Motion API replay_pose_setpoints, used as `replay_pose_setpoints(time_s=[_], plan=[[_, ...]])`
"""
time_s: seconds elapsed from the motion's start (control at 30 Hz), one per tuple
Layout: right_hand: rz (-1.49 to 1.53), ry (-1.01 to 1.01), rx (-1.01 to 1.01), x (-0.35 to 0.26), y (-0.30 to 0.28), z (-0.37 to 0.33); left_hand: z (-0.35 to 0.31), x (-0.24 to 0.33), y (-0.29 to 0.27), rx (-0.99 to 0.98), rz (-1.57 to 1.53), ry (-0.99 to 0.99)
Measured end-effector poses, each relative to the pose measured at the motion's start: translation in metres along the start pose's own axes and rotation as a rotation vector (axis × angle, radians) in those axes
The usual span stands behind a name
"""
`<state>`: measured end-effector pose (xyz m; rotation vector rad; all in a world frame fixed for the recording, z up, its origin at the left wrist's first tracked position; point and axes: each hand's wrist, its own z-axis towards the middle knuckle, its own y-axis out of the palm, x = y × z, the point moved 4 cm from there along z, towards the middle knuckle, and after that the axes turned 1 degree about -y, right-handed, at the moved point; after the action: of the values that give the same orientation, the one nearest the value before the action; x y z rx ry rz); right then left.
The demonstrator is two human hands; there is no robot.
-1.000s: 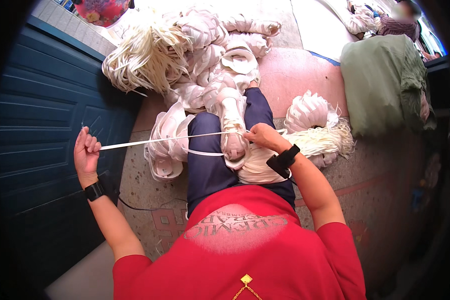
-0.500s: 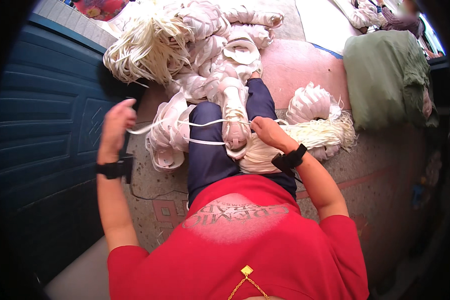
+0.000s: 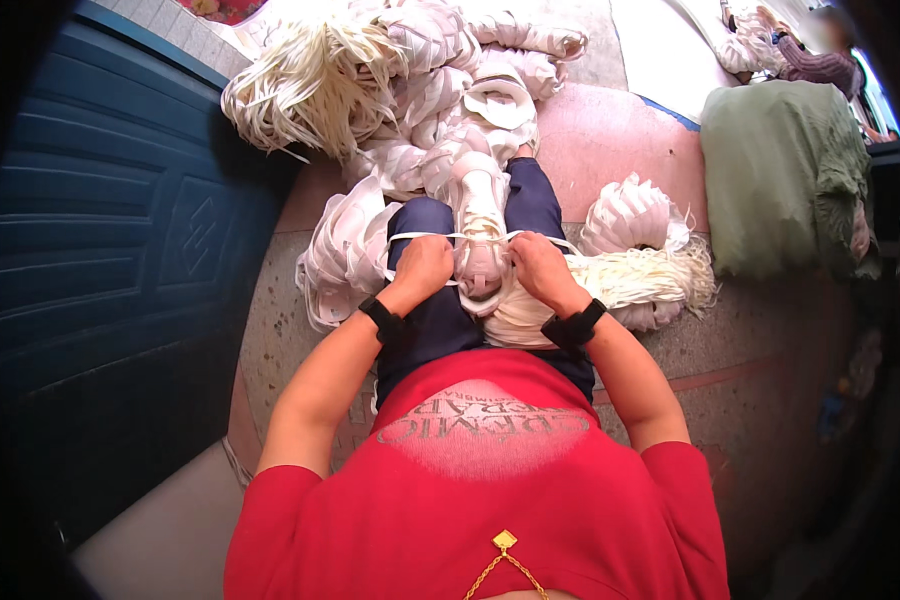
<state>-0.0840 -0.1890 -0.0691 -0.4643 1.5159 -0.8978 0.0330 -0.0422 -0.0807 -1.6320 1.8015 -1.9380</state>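
Observation:
A pale pink and white shoe upper lies lengthwise between my thighs, its tongue end toward me. A thin white shoelace crosses it and runs out to both sides. Just left of the upper, my left hand is closed with the lace at its fingers. My right hand pinches the lace close to the upper's right edge. The fingertips of both hands are partly hidden. Beside my right hand, a bundle of cream laces lies across my thigh and the ground.
Stacked uppers stand at my left knee, and another roll sits at the right. Ahead are piled uppers and a heap of cream laces. A blue panelled door borders the left; a green sack stands right. Another person sits beyond.
My left hand has come in from the far left to beside the upper, drawing the stretched lace end inward. My right hand stays near the upper's right edge.

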Motion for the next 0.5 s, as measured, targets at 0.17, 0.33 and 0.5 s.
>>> replay_pose_setpoints(time_s=[0.17,0.33,0.5], plan=[[-0.170,-0.018,0.018,-0.004,0.000,0.004,0.005,0.003,-0.001,-0.091,0.033,-0.019],[-0.327,0.049,-0.007,-0.001,0.004,0.008,0.006,0.011,-0.004,-0.066,0.102,0.037],[-0.326,0.033,-0.017,-0.001,0.007,0.012,0.007,0.020,-0.006,-0.053,0.226,0.085]])
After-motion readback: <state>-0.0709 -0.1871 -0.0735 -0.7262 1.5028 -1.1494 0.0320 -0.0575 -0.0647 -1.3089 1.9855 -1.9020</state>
